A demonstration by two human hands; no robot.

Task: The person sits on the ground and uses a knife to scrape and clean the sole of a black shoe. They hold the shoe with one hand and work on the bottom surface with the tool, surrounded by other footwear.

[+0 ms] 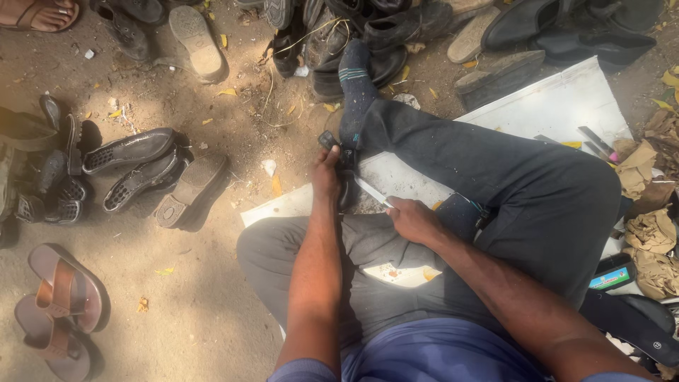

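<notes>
gripping tight, the left hand (327,177) is wrapped round a small dark piece of footwear (344,185) stood up on edge against the person's socked foot, fingers fully closed on it. right hand (412,219) is curled shut on the handle end of a thin pale metal blade (373,192), tip pointing at the dark piece just beside the left hand. can't tell exactly what kind of shoe part it is, too dark and mostly covered.

all of that sits over a white flat board (559,106) lying on the ground under the person's crossed legs, grey trousers, dark sock with pale stripes (356,85). no real containers, the board is the closest thing: it holds a couple of slim tools with a pink-tipped one (600,145) near its far corner.

ground is dusty packed dirt (212,297) with dry yellow leaves scattered about. black perforated rubber shoes (131,166) lie to the left, a pair of brown leather sandals (60,311) lower left, and a heap of worn black leather shoes (382,32) up top. crumpled brown paper scraps (651,233) pile up on the right.
</notes>
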